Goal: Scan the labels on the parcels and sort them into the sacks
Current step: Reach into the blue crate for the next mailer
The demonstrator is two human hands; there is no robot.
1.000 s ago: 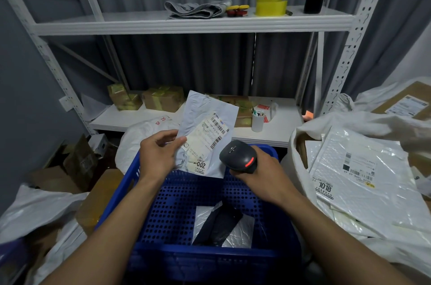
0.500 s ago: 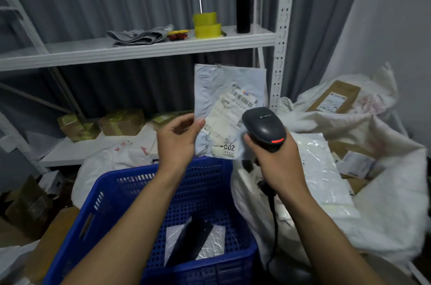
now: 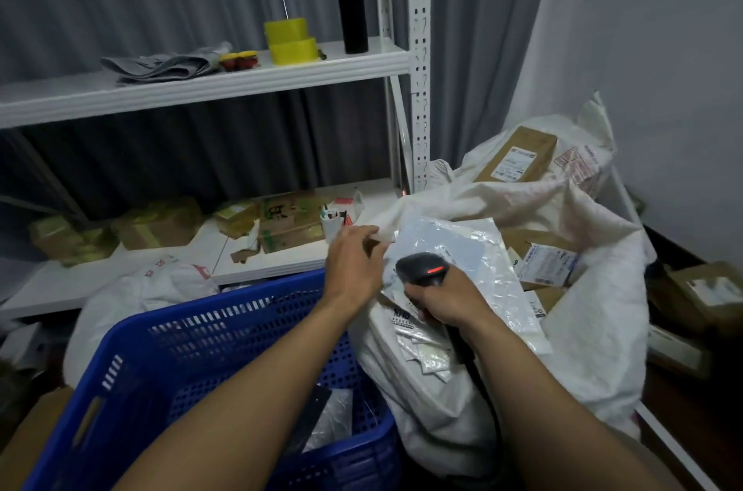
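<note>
The grey-blue mailer [image 3: 446,245] lies flat on top of a white plastic mailer [image 3: 498,289] inside the open white sack [image 3: 595,249] on the right. My left hand [image 3: 354,261] hovers at the mailer's left edge with loosely curled fingers, and nothing shows between them. My right hand [image 3: 442,297] grips the black barcode scanner [image 3: 422,269] over the sack, its red light lit and its cable hanging down. Below my left arm stands the blue crate [image 3: 193,354], with a dark and clear parcel [image 3: 329,418] in its bottom.
A second white sack [image 3: 579,136] behind holds a brown box [image 3: 518,157]. Another white sack [image 3: 136,293] lies left of the crate. White shelving [image 3: 241,80] carries yellow tape rolls [image 3: 289,42], a black bottle [image 3: 352,0] and taped cartons [image 3: 161,225]. Boxes [image 3: 699,293] sit on the floor at right.
The view swung right. My left hand carried the grey-blue mailer down from in front of the scanner into the right sack, where it now lies. The scanner hand dropped lower too.
</note>
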